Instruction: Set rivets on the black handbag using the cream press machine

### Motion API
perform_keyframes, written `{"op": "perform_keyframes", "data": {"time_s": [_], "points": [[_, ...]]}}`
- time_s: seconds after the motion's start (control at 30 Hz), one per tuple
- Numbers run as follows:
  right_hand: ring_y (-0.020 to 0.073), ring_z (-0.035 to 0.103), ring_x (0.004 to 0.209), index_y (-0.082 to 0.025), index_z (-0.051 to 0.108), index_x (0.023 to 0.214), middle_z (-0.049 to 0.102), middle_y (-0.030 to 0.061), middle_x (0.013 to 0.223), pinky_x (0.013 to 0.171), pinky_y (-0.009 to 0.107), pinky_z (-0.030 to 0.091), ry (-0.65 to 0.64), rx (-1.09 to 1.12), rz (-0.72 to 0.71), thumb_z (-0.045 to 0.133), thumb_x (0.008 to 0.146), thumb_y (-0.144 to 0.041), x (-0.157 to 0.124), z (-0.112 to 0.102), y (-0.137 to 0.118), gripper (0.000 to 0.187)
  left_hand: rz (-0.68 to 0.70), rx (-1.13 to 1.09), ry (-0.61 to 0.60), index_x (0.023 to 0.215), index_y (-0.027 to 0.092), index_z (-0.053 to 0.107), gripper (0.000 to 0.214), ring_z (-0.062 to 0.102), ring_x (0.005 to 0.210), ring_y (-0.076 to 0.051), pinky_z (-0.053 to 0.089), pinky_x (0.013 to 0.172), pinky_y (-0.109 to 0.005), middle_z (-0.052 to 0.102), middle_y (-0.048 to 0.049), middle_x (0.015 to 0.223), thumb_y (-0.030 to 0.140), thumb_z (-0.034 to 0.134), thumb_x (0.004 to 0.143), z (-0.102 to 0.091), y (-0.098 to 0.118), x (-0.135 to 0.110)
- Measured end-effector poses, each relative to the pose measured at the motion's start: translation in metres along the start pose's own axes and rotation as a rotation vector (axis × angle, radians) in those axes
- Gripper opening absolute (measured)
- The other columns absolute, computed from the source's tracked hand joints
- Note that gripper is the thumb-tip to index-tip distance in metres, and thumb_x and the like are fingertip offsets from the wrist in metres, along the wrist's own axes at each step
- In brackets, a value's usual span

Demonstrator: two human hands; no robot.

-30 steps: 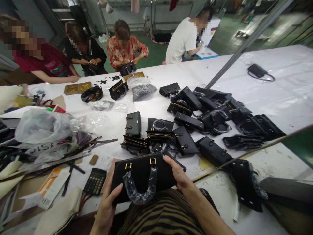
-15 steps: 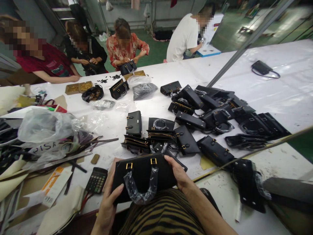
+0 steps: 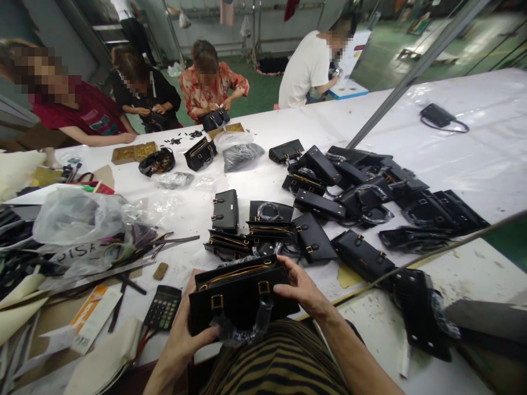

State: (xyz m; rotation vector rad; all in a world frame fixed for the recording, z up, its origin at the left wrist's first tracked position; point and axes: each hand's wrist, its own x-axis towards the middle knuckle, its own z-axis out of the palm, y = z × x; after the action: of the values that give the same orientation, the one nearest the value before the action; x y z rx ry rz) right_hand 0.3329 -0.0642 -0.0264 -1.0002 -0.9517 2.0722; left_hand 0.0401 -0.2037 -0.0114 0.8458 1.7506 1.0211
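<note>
I hold a small black handbag [image 3: 239,296] with gold buckles and a gold zipper at the near table edge, above my striped lap. Its plastic-wrapped handle hangs down toward me. My left hand [image 3: 181,340] grips its left end from below, fingers curled on the front. My right hand [image 3: 302,288] clasps its right end, thumb over the top. The bag is tipped so that its zipped top shows.
Several black handbags [image 3: 354,197] lie scattered over the white table [image 3: 453,159]. A calculator [image 3: 162,307] and a clear plastic bag [image 3: 78,216] with scraps sit at my left. Across the table, people handle bags beside trays of gold hardware [image 3: 134,152]. A metal pole [image 3: 395,82] slants at the right.
The bag has tilted in my hands so its zipped top now faces up. My left hand shifted lower under its left end; my right thumb moved over the top.
</note>
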Motion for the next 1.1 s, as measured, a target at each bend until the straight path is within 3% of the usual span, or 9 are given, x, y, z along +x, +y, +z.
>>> {"op": "perform_keyframes", "data": {"time_s": [0.13, 0.33, 0.47, 0.6, 0.77, 0.87, 1.1], "points": [[0.0295, 0.065, 0.123, -0.030, 0.064, 0.134, 0.072, 0.0044, 0.131, 0.106, 0.041, 0.047, -0.022, -0.002, -0.028, 0.095, 0.069, -0.029, -0.001, -0.001, 0.002, 0.072, -0.016, -0.085, -0.021, 0.157, 0.028, 0.048, 0.110, 0.032, 0.155, -0.045, 0.022, 0.129, -0.056, 0.040, -0.0082, 0.168, 0.040, 0.096, 0.059, 0.001, 0.009, 0.001], [0.0323, 0.064, 0.125, -0.029, 0.063, 0.134, 0.072, 0.0060, 0.131, 0.108, 0.045, 0.046, -0.008, 0.000, -0.006, 0.094, 0.071, -0.030, 0.000, -0.004, 0.009, 0.070, -0.068, -0.121, 0.055, 0.152, 0.025, 0.054, 0.110, 0.037, 0.153, -0.044, 0.025, 0.128, -0.053, 0.053, -0.0115, 0.159, 0.038, 0.098, 0.053, 0.005, 0.017, -0.002], [0.0338, 0.063, 0.126, -0.031, 0.062, 0.135, 0.073, 0.0060, 0.131, 0.112, 0.049, 0.042, 0.047, 0.014, 0.055, 0.091, 0.074, -0.033, -0.001, -0.008, 0.015, 0.067, -0.105, -0.128, -0.021, 0.152, 0.024, 0.053, 0.104, 0.051, 0.143, -0.044, 0.037, 0.123, -0.055, 0.065, -0.0135, 0.146, 0.039, 0.096, 0.059, 0.004, 0.025, -0.008], [0.0381, 0.065, 0.123, -0.030, 0.064, 0.133, 0.076, 0.0088, 0.127, 0.110, 0.054, 0.045, 0.127, 0.011, 0.138, 0.091, 0.072, -0.039, 0.002, -0.012, 0.020, 0.068, -0.104, -0.163, -0.079, 0.152, 0.022, 0.052, 0.093, 0.057, 0.139, -0.038, 0.043, 0.119, -0.049, 0.066, -0.0139, 0.145, 0.041, 0.090, 0.069, 0.005, 0.030, -0.011], [0.0414, 0.064, 0.124, -0.029, 0.067, 0.130, 0.077, 0.0097, 0.124, 0.107, 0.055, 0.048, 0.159, -0.001, 0.158, 0.092, 0.068, -0.043, 0.003, -0.011, 0.018, 0.068, -0.091, -0.121, -0.059, 0.160, 0.022, 0.041, 0.086, 0.053, 0.144, -0.035, 0.039, 0.123, -0.045, 0.060, -0.0139, 0.152, 0.049, 0.077, 0.087, 0.006, 0.030, -0.013], [0.0402, 0.064, 0.124, -0.030, 0.069, 0.129, 0.078, 0.0075, 0.124, 0.106, 0.052, 0.048, 0.177, 0.001, 0.168, 0.091, 0.069, -0.042, 0.002, -0.009, 0.017, 0.065, -0.072, -0.152, -0.052, 0.159, 0.023, 0.044, 0.074, 0.048, 0.148, -0.032, 0.034, 0.126, -0.043, 0.057, -0.0111, 0.156, 0.052, 0.067, 0.095, 0.009, 0.029, -0.011], [0.0294, 0.070, 0.110, -0.033, 0.071, 0.123, 0.079, -0.0011, 0.115, 0.099, 0.040, 0.049, 0.100, 0.105, 0.148, 0.084, 0.079, -0.032, 0.001, 0.004, 0.013, 0.046, -0.161, -0.201, 0.144, 0.139, 0.023, 0.068, 0.065, 0.044, 0.151, -0.035, 0.021, 0.131, -0.049, 0.067, -0.0089, 0.146, 0.062, 0.072, 0.088, 0.018, 0.014, -0.007]]}}
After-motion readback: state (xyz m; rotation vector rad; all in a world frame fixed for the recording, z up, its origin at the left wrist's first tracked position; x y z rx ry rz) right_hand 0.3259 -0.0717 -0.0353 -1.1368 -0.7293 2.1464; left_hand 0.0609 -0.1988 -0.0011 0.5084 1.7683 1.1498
